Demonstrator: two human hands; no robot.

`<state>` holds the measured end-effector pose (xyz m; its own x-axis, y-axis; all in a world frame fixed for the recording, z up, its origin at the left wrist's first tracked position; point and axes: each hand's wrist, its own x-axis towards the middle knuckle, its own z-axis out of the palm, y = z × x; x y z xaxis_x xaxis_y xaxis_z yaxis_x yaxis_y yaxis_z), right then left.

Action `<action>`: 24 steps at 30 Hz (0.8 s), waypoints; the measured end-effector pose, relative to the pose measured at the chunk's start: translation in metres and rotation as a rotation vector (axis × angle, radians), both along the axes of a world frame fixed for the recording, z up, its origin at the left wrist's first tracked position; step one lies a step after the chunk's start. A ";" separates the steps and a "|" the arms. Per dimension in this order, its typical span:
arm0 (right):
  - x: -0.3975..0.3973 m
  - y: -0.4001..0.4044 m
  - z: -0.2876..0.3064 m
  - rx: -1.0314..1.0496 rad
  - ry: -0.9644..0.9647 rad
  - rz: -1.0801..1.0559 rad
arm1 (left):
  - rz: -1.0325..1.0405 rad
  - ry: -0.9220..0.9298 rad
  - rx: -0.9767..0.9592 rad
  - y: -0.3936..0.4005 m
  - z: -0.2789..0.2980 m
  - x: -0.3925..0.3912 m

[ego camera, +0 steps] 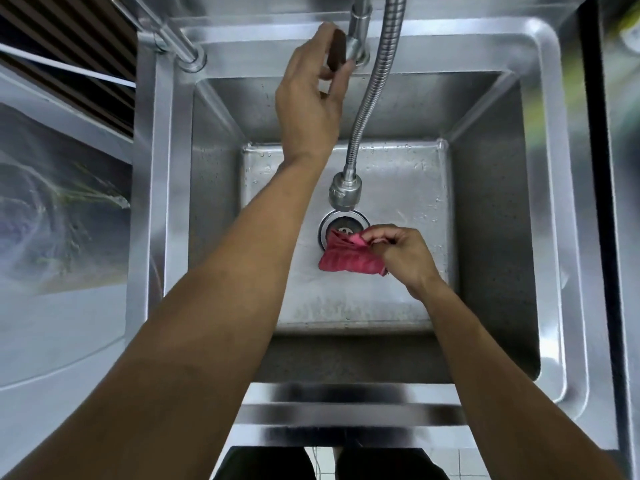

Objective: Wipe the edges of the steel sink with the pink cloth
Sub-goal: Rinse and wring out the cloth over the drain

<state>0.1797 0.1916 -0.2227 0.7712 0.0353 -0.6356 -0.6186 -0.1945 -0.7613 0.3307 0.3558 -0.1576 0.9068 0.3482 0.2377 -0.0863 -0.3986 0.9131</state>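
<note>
The steel sink (550, 202) fills the middle of the view, its basin deep and square with a wide flat rim. A bunched pink cloth (346, 261) hangs low in the basin over the drain (343, 223). My right hand (405, 258) pinches the cloth at its right end, fingers curled round the fabric. My left hand (311, 98) reaches to the back of the sink and holds the dark tap handle (337, 51) between thumb and fingers, beside the tap base (358, 46).
A flexible steel hose (374, 95) curves down from the tap to a spray head (344, 194) hanging above the drain. Steel pipes (173, 39) cross the back left corner. A pale marbled counter (52, 220) lies to the left, and a dark gap (595, 168) runs along the right.
</note>
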 end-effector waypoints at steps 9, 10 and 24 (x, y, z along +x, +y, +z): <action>0.008 0.002 0.016 0.084 -0.032 -0.055 | 0.030 1.025 -0.346 0.026 -0.052 -0.115; 0.007 0.001 0.017 0.106 -0.034 -0.033 | -0.020 1.247 -0.597 0.030 -0.054 -0.128; 0.006 -0.009 0.032 0.273 -0.101 -0.009 | -0.528 1.469 -0.725 0.056 -0.043 -0.121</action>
<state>0.1859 0.1827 -0.1906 0.8310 0.1878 -0.5236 -0.5379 0.0314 -0.8424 0.2092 0.4121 -0.2010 0.2465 -0.3829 -0.8903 0.9455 -0.1067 0.3076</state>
